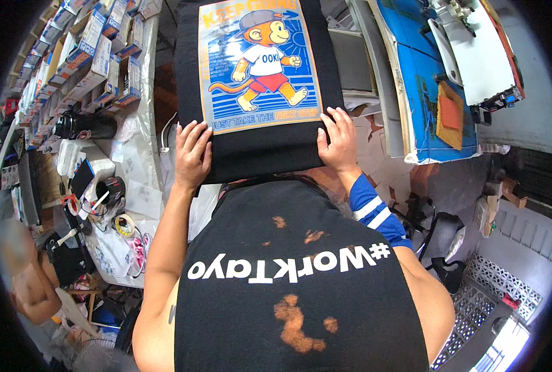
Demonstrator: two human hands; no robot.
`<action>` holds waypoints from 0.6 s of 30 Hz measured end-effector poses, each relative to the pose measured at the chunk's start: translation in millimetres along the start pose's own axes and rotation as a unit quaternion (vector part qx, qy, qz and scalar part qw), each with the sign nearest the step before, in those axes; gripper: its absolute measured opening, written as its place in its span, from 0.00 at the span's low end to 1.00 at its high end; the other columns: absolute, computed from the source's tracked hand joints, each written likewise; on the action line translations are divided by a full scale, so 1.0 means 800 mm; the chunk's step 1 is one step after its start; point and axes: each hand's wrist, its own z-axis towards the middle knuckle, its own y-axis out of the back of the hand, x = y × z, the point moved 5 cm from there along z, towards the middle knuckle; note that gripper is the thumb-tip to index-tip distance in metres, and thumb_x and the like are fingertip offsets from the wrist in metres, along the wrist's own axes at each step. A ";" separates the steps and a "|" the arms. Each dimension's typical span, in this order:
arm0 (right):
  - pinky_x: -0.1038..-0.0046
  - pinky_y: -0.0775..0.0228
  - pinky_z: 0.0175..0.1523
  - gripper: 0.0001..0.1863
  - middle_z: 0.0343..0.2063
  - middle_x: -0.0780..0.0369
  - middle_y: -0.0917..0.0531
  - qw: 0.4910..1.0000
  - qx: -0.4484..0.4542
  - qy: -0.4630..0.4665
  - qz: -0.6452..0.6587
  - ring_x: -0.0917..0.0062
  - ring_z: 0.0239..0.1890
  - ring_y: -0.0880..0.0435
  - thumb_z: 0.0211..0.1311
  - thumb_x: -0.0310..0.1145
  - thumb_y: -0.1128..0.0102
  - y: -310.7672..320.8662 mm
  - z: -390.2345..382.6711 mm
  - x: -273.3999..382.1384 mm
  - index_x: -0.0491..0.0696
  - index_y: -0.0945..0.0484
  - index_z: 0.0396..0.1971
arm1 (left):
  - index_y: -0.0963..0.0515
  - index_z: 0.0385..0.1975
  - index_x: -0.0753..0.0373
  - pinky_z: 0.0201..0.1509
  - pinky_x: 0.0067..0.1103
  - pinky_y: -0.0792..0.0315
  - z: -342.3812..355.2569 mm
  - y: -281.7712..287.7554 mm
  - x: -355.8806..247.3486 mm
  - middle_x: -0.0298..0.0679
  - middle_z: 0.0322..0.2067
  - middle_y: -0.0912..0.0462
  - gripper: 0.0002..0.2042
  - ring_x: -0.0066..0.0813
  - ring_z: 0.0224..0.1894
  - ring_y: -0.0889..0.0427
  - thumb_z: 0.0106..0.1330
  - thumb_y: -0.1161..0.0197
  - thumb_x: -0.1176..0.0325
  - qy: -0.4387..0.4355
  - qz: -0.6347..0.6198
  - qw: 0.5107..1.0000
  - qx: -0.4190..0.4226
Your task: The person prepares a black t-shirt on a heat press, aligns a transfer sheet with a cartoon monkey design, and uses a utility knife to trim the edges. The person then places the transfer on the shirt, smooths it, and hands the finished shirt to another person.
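In front of me a black shirt point(257, 153) lies stretched flat. On it is a rectangular print point(260, 68), a cartoon monkey in a cap, white top and red shorts on blue, with a grey border. My left hand point(193, 152) rests at the shirt's left edge by the print's lower left corner, its fingers extended. By the lower right corner, my right hand point(337, 141) lies at the opposite edge with its fingers stretched out as well. Any grip on fabric under the fingers is not visible.
Stacked boxes point(93, 59) fill the left side. Nearer stands a cluttered table point(105, 251) with a tape roll point(124, 225). To the right is a blue board point(406, 68) with a yellow-orange pad point(451, 116). Another person point(34, 285) is at the far left.
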 end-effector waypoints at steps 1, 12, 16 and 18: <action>0.54 0.36 0.67 0.18 0.56 0.54 0.23 1.000 -0.007 0.001 0.004 0.55 0.62 0.27 0.59 0.31 0.38 0.004 0.003 0.002 0.44 0.20 0.50 | 0.18 0.50 0.63 0.73 0.43 0.41 0.005 0.002 -0.003 0.43 0.56 0.20 0.16 0.45 0.63 0.26 0.61 0.37 0.79 -0.002 0.000 1.000 -0.006; 0.63 0.27 0.59 0.25 0.51 0.54 0.15 0.510 0.126 -0.592 0.611 0.66 0.52 0.16 0.73 0.43 0.43 -0.084 -0.031 -0.165 0.35 0.21 0.54 | 0.37 0.71 0.64 0.72 0.34 0.39 -0.009 -0.077 0.162 0.42 0.63 0.24 0.33 0.37 0.66 0.28 0.78 0.56 0.42 0.503 -0.642 0.564 0.127; 0.66 0.25 0.55 0.17 0.43 0.55 0.13 0.562 0.006 -0.521 0.642 0.69 0.44 0.15 0.67 0.35 0.34 -0.038 -0.027 -0.183 0.37 0.19 0.49 | 0.26 0.58 0.65 0.59 0.30 0.27 -0.056 -0.049 0.172 0.41 0.52 0.16 0.21 0.31 0.54 0.18 0.77 0.46 0.55 0.488 -0.617 0.613 0.068; 0.71 0.25 0.52 0.17 0.46 0.56 0.15 0.587 0.001 -0.505 0.632 0.74 0.46 0.16 0.66 0.33 0.33 -0.020 -0.027 -0.177 0.38 0.21 0.50 | 0.24 0.55 0.66 0.53 0.26 0.23 -0.077 -0.028 0.173 0.40 0.48 0.15 0.17 0.28 0.50 0.16 0.75 0.42 0.61 0.463 -0.624 0.628 0.038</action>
